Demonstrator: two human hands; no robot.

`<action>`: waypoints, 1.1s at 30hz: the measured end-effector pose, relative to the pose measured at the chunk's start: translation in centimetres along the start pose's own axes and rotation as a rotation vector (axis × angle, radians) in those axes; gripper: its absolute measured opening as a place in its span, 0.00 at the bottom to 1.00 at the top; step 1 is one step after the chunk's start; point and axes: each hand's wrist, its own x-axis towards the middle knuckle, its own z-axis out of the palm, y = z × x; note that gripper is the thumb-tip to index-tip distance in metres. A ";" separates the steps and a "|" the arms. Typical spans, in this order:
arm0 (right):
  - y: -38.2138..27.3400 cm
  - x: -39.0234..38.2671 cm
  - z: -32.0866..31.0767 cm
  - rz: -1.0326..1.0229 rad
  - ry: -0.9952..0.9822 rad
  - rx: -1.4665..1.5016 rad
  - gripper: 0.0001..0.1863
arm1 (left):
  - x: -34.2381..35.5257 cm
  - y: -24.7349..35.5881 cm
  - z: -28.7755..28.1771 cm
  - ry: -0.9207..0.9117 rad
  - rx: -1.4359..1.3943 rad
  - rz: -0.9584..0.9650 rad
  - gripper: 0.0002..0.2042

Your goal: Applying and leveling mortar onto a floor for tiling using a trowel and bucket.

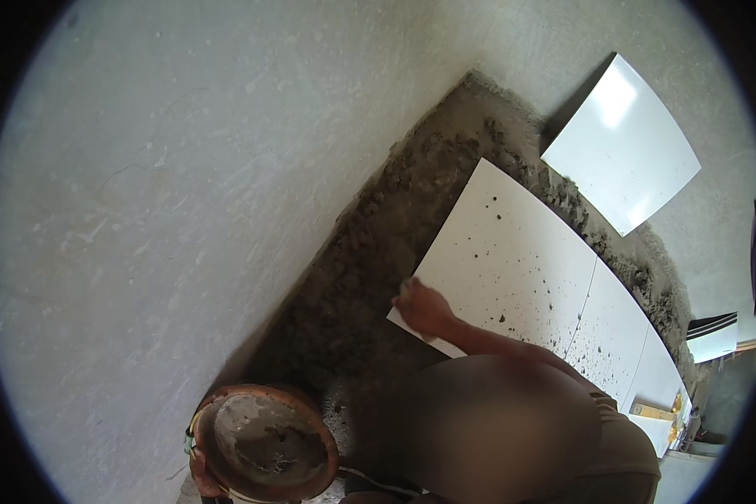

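At the lower left, my left hand [200, 472] comes in from the lower edge. Its fingers are wrapped round the outer side of a round, orange-brown basin [331, 449]. Wet grey mortar [265, 433] lies in the basin, smeared up its inner wall. My right hand is not in view. A co-worker crouches just right of the basin, head down. This person's closed hand [424, 311] is over the near left corner of a large white floor tile [521, 244]; whether it holds anything cannot be made out.
Dark, rough mortar bed [336, 294] runs between the tiles and the pale wall [160, 210]. Crumbs dot the laid tiles. Another glossy white tile [626, 143] leans at the far right. Yellowish pieces [652, 412] lie on the tiles at the lower right.
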 end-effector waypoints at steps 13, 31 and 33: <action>14.2 20.5 -12.5 0.197 0.296 0.059 0.12 | -0.5 0.4 0.5 0.256 -0.014 -0.193 0.34; -1.3 2.2 -0.6 0.066 0.049 0.075 0.21 | 0.0 -1.4 -0.9 0.057 -0.173 -0.052 0.32; -3.0 -0.4 0.8 -0.031 0.102 -0.007 0.22 | -0.1 -0.4 0.7 0.033 0.003 0.020 0.32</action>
